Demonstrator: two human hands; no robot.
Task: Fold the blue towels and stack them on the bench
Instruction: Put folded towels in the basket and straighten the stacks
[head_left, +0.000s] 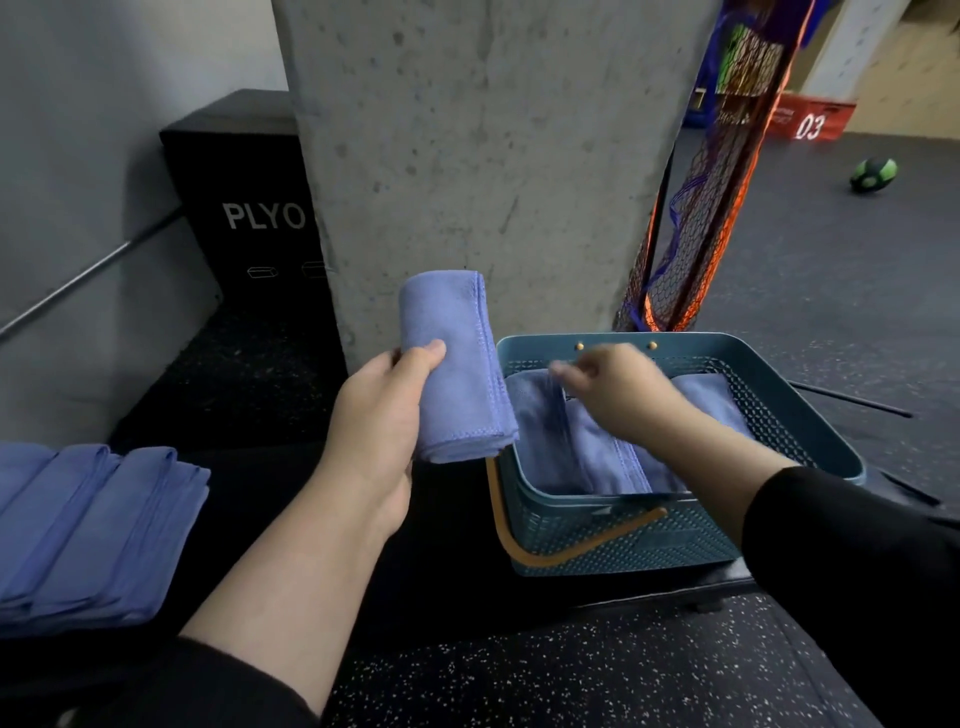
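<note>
Towel in hand: a blue towel (457, 364), folded over into a long soft roll, held upright in the air just left of the basket, above the bench.
Left hand: the left hand (387, 410) grasps that towel at its lower half, thumb across the front, fingers curled behind.
Right hand: the right hand (608, 387) reaches into the basket and is motion-blurred; its fingertips seem to pinch an edge of a loose towel (576, 441), but the blur makes this uncertain.
Basket: a teal perforated basket (779, 415) with a tan handle (561, 551) hanging down its near side sits on the right end of the bench; several unfolded blue towels lie inside.
Stack: folded towels (93, 525) lie overlapping at the near left on the bench, well apart from the basket.
Bench: a black padded bench (452, 551), bare between stack and basket.
Progress: partway, by my judgement. A fair pile is done, one towel is in hand, and the basket holds more to fold.
Surroundings: a concrete pillar (483, 156) directly behind; a black PLYO box (249, 197) far left; netting (717, 182) to the right; a green ball (872, 176) and red box (810, 122) far right on the floor.
Obstructions: nothing lies between the held towel and the stack.
</note>
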